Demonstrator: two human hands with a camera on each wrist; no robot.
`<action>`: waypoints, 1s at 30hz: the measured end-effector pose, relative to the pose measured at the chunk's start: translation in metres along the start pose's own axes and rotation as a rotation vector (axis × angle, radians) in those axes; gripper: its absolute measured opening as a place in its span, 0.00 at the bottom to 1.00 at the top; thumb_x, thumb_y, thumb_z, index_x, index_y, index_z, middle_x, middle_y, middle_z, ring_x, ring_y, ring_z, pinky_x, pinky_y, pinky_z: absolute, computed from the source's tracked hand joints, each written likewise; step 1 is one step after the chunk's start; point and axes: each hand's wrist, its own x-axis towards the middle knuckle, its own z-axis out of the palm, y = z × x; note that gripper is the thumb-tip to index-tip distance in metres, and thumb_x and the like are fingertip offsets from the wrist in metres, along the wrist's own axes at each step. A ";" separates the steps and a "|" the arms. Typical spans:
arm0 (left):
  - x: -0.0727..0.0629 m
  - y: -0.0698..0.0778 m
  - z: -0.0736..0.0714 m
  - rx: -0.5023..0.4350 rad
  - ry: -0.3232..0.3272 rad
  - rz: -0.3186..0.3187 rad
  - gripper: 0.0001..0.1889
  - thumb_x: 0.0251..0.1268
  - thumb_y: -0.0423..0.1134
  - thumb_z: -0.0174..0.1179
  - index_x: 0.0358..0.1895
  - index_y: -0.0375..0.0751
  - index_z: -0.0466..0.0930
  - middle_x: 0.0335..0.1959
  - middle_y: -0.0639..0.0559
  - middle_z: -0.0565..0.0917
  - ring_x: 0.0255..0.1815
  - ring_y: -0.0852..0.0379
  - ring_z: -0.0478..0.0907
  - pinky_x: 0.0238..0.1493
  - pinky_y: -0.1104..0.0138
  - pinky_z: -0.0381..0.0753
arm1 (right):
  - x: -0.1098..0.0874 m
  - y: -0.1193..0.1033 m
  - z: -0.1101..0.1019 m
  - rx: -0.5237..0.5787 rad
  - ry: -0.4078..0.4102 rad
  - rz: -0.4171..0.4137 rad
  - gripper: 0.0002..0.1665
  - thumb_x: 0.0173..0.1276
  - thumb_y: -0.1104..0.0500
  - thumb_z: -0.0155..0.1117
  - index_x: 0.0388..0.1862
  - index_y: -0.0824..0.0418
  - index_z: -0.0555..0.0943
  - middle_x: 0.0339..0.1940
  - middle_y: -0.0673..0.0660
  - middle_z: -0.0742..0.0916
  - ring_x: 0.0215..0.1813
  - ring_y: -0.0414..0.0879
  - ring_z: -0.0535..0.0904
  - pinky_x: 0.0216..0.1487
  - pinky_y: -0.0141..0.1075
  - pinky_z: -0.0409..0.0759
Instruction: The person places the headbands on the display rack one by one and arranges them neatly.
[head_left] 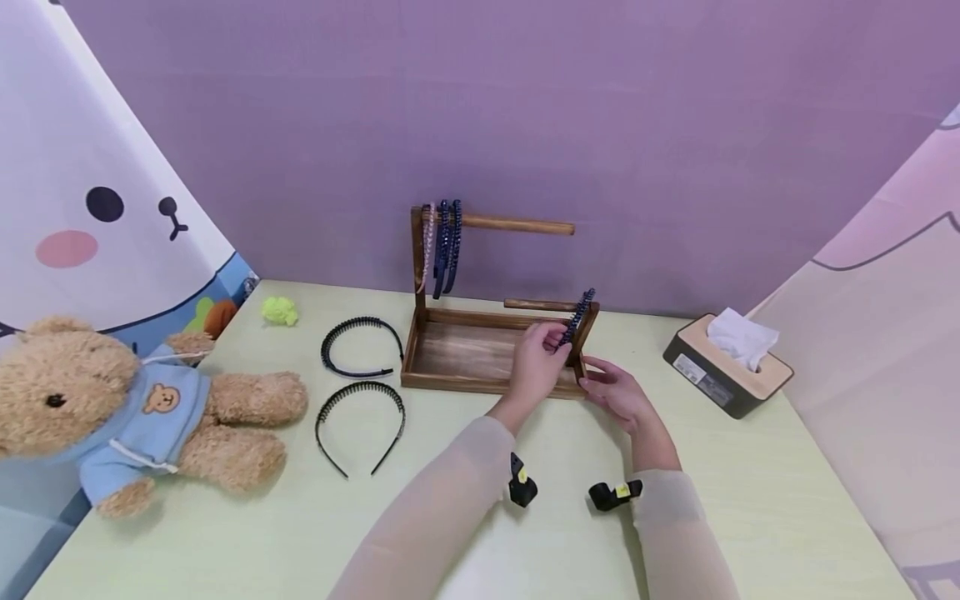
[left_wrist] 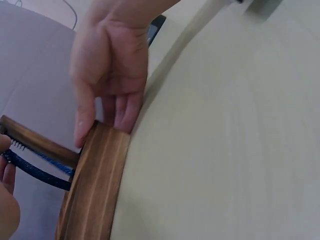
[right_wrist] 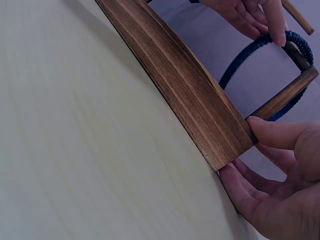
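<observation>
My left hand (head_left: 534, 367) pinches a dark blue braided headband (head_left: 577, 317), which hangs at the right end of the wooden stand's (head_left: 457, 385) short lower rod. In the right wrist view, the left fingers grip the headband (right_wrist: 240, 60) along its curve, and its band passes around the rod. My right hand (head_left: 618, 396) holds the front right corner of the stand's base, thumb on the upper edge and fingers against the end. On the stand's tall upper rod (head_left: 525, 224) hang a pink headband (head_left: 427, 246) and dark blue headbands (head_left: 453, 250), grouped at the left.
Two black toothed headbands, one (head_left: 363, 346) behind the other (head_left: 360, 390), lie left of the stand. Further left are a teddy bear (head_left: 157, 408) in a blue top and a small yellow-green object (head_left: 280, 311). A tissue box (head_left: 727, 367) stands on the right; a purple backdrop rises behind.
</observation>
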 end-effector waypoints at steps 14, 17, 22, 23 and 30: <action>-0.005 0.008 0.012 -0.054 0.020 -0.012 0.10 0.59 0.27 0.67 0.45 0.33 0.82 0.35 0.53 0.78 0.35 0.62 0.76 0.39 0.75 0.79 | 0.000 -0.001 0.001 0.015 0.010 -0.001 0.32 0.73 0.70 0.54 0.74 0.70 0.59 0.67 0.73 0.67 0.49 0.40 0.77 0.49 0.29 0.79; -0.005 0.010 0.012 -0.062 0.021 0.002 0.11 0.59 0.26 0.67 0.45 0.32 0.82 0.36 0.52 0.78 0.35 0.62 0.76 0.39 0.75 0.79 | 0.000 -0.001 0.002 0.027 0.005 -0.003 0.33 0.73 0.71 0.54 0.74 0.70 0.59 0.67 0.73 0.67 0.48 0.40 0.77 0.50 0.30 0.79; -0.007 0.011 0.009 -0.072 0.018 0.007 0.10 0.59 0.27 0.67 0.44 0.33 0.82 0.36 0.52 0.78 0.35 0.62 0.77 0.39 0.76 0.79 | 0.001 -0.003 0.000 0.033 -0.001 0.003 0.33 0.73 0.71 0.54 0.74 0.70 0.58 0.68 0.73 0.65 0.51 0.43 0.77 0.53 0.31 0.78; -0.007 0.010 0.009 -0.071 0.018 0.007 0.10 0.59 0.27 0.67 0.44 0.33 0.82 0.36 0.52 0.78 0.35 0.62 0.77 0.39 0.76 0.79 | 0.001 -0.003 0.000 0.033 -0.003 0.001 0.33 0.73 0.71 0.54 0.74 0.70 0.57 0.68 0.73 0.65 0.51 0.43 0.77 0.53 0.31 0.78; -0.011 0.006 0.001 -0.106 0.007 -0.013 0.10 0.59 0.27 0.68 0.44 0.32 0.81 0.37 0.47 0.79 0.36 0.60 0.77 0.40 0.74 0.81 | 0.001 -0.001 -0.001 0.039 -0.001 -0.002 0.34 0.72 0.71 0.55 0.74 0.71 0.58 0.68 0.74 0.65 0.49 0.41 0.77 0.50 0.28 0.79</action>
